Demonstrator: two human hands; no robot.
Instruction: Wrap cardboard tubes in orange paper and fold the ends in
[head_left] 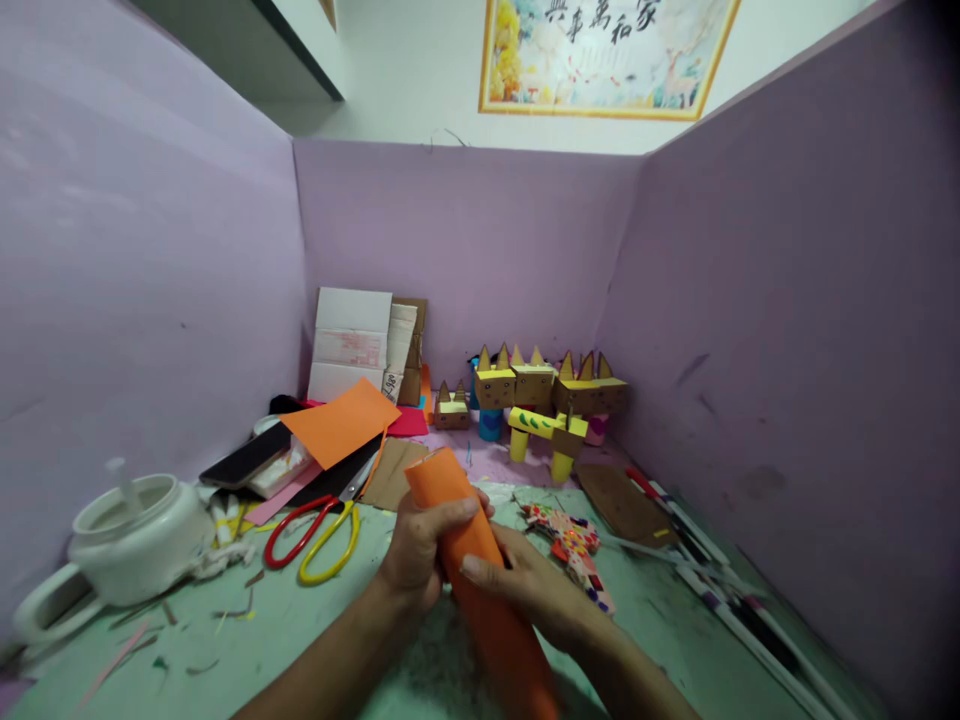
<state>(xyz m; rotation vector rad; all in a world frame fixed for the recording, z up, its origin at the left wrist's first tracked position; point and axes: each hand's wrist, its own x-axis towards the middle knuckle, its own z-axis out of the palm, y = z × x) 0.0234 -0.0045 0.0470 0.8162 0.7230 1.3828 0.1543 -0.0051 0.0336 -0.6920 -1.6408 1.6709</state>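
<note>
An orange paper tube (480,575) slants from the front edge of the view toward the middle of the table. My left hand (420,545) is wrapped round its upper part, with the thumb lying across the paper. Lower down, my right hand (525,580) grips the same tube from the right, thumb on top. The tube's far end is rolled, and its near end runs into blur at the bottom. Left of my hands lie scissors (330,535) with one red and one yellow handle. A patterned paper piece (574,550) lies to the right.
A white teapot (135,540) stands at the left. Orange paper (345,422) lies on a pile behind the scissors. Cardboard animal figures (551,390) stand at the back, near folded cardboard (351,345). Markers (720,580) and brown cardboard (626,505) line the right. Purple walls (465,240) enclose the table.
</note>
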